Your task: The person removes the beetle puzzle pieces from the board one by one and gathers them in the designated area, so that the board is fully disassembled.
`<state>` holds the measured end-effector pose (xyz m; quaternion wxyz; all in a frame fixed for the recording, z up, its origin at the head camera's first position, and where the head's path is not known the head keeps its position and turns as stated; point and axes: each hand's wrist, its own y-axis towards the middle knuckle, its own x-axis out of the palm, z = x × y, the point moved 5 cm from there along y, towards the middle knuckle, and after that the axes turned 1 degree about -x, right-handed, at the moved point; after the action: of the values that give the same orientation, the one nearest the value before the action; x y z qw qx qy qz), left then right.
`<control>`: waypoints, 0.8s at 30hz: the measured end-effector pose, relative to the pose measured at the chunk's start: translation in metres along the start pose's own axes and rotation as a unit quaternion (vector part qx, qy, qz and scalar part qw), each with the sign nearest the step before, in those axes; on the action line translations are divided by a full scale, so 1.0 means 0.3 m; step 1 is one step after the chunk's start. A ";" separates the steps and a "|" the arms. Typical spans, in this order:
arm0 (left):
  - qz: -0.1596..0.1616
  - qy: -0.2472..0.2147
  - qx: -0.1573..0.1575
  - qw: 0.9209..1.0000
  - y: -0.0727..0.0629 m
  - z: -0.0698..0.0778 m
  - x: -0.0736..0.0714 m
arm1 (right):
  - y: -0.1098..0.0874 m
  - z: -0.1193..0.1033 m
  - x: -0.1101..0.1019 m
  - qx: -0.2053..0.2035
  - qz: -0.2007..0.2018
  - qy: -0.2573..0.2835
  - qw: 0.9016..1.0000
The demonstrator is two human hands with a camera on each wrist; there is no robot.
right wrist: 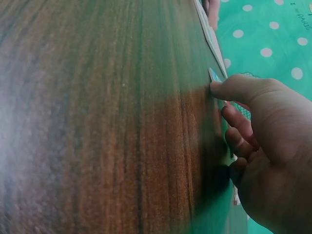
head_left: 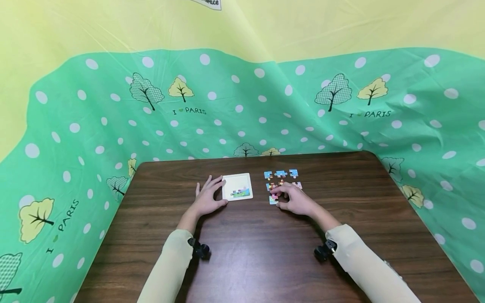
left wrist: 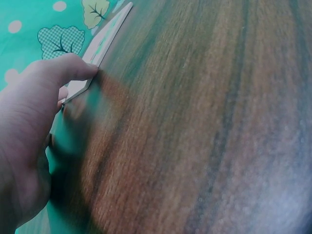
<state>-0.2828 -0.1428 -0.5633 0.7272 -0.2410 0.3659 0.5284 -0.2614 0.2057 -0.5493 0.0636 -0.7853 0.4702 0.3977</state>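
Observation:
A small white puzzle tray (head_left: 232,182) lies on the table, with a few joined jigsaw pieces (head_left: 241,192) in its lower right part. My left hand (head_left: 207,200) holds the tray by its left side, thumb at the near corner and forefinger towards the far corner. To the right of the tray, my right hand (head_left: 297,201) pinches a jigsaw piece (head_left: 272,201) at the near left of the loose pieces. In the right wrist view the thumb (right wrist: 229,88) is against the piece's edge (right wrist: 213,74). This hand partly covers other pieces.
Several loose jigsaw pieces are laid out in rows, the far row (head_left: 281,173) being blue. The dark wooden table (head_left: 250,248) backs onto a green and yellow printed cloth (head_left: 242,109). A small black camera sits on each wrist.

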 end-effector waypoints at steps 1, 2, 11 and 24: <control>0.000 0.001 -0.001 1.000 0.000 0.000 0.000 | 0.000 -0.021 -0.007 0.008 -0.005 0.003 1.000; -0.002 -0.001 -0.003 1.000 0.002 -0.004 0.003 | 0.001 -0.033 -0.010 0.018 -0.007 0.004 1.000; -0.003 0.002 -0.006 1.000 0.005 -0.010 0.005 | 0.008 -0.066 -0.017 0.086 -0.029 -0.015 0.996; -0.007 0.001 -0.008 1.000 0.006 -0.005 0.003 | 0.004 -0.057 -0.026 0.009 -0.001 0.007 1.000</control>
<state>-0.2847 -0.1429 -0.5650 0.7288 -0.2498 0.3607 0.5257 -0.2546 0.2023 -0.5321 0.0678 -0.7877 0.4735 0.3883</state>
